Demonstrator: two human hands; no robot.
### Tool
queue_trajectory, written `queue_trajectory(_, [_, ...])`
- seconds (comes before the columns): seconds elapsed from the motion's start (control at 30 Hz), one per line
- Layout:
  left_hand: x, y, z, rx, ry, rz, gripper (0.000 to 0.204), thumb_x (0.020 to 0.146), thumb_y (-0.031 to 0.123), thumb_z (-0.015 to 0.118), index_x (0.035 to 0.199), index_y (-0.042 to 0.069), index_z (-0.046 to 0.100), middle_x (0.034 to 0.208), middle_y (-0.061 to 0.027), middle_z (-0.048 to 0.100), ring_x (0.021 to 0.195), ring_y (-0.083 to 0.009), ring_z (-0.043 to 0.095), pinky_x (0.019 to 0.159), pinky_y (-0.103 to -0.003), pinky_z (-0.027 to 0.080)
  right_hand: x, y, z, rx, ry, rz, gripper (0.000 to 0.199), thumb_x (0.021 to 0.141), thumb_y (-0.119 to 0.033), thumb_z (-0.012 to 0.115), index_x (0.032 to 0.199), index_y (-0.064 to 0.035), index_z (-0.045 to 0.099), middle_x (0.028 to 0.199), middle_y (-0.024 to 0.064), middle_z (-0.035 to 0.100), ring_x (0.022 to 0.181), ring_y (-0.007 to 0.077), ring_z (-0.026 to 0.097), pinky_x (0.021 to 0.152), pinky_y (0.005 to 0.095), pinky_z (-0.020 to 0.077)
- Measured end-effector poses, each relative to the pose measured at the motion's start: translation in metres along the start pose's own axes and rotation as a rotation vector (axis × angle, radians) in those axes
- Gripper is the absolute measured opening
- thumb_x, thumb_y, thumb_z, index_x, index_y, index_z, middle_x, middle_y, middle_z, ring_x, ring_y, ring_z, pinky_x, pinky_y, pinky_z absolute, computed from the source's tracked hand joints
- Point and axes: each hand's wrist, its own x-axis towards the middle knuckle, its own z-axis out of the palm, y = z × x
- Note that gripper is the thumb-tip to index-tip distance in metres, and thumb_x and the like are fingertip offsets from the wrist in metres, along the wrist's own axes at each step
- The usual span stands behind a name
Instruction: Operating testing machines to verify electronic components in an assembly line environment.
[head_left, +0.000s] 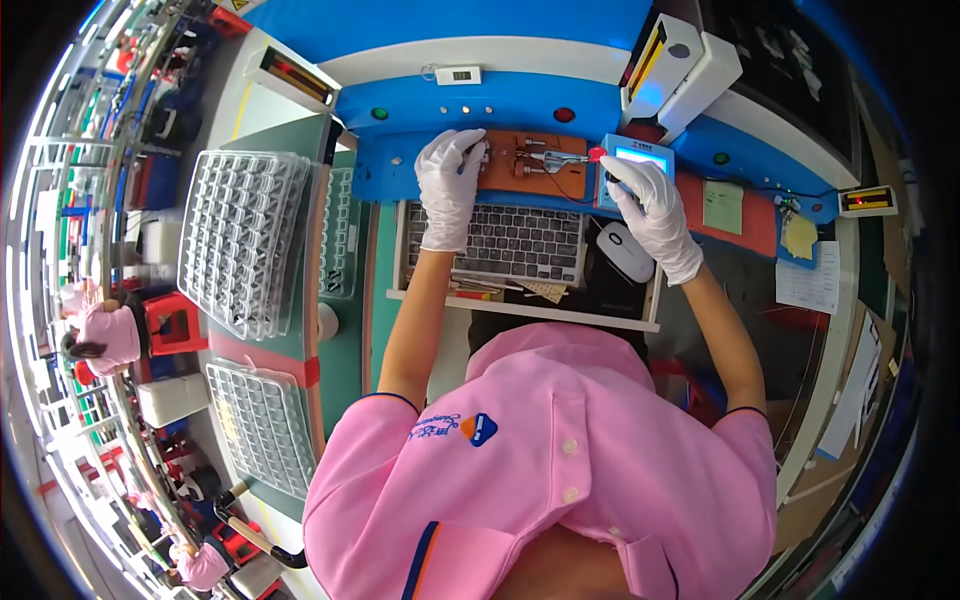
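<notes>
Both my hands wear white gloves. My left hand is at the left end of an orange-brown fixture plate, its fingers closed around a small part I cannot make out. A metal toggle clamp is mounted on the plate. Its red handle tip lies at the fingertips of my right hand, which is curled with thumb and forefinger close together. Right behind that hand stands a small blue box with a lit screen.
Below the fixture, a drawer holds a keyboard and a white mouse. Clear plastic trays are stacked on the left. White sensor posts rise behind. Sticky notes lie to the right. Other people sit at far left.
</notes>
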Motion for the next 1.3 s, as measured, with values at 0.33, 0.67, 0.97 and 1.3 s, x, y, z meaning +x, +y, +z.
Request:
queue_trajectory(0.33, [-0.001,0.02,-0.005,0.344,0.142,0.107,0.023,0.074,0.006,0.081,0.096,0.013,0.076,0.107,-0.0058,0.069,0.095,-0.027,0.063,0.081,-0.039,0.051,0.043,-0.006,0.061,0.326,0.086,0.0,0.034,0.091,-0.004,0.066,0.124,-0.0099,0.063,0.113,0.0079,0.064,0.1,0.0238,0.063,0.087,0.033,0.0509])
queue_trajectory(0.67, [0.019,0.09,-0.001,-0.14,-0.019,0.138,0.033,0.081,-0.007,0.067,0.108,0.012,0.071,0.111,-0.0089,0.068,0.107,-0.0315,0.063,0.087,-0.041,0.053,0.048,0.029,-0.068,0.298,0.556,0.198,0.024,0.096,-0.009,0.064,0.119,-0.0043,0.063,0.107,0.007,0.07,0.093,0.015,0.066,0.086,0.0326,0.052])
queue_trajectory(0.97, [0.174,0.273,0.278,-0.786,-0.445,0.518,0.067,0.088,0.021,0.06,0.15,0.009,0.038,0.162,-0.0158,0.024,0.152,-0.0392,0.007,0.11,-0.074,0.022,0.148,0.341,-0.195,-0.105,0.809,0.438,0.02,0.092,-0.02,0.063,0.109,-0.0081,0.064,0.108,0.0187,0.064,0.104,0.0345,0.058,0.088,0.0438,0.0472])
queue_trajectory(1.3, [0.234,0.292,0.371,0.13,-0.369,0.12,0.046,0.097,0.026,0.045,0.14,0.013,0.05,0.153,-0.0145,0.041,0.147,-0.0296,0.029,0.106,-0.078,0.019,0.145,0.346,-0.208,-0.755,0.438,0.471,0.015,0.085,-0.019,0.068,0.095,-0.0097,0.072,0.101,0.0199,0.068,0.101,0.0358,0.064,0.089,0.0435,0.0519])
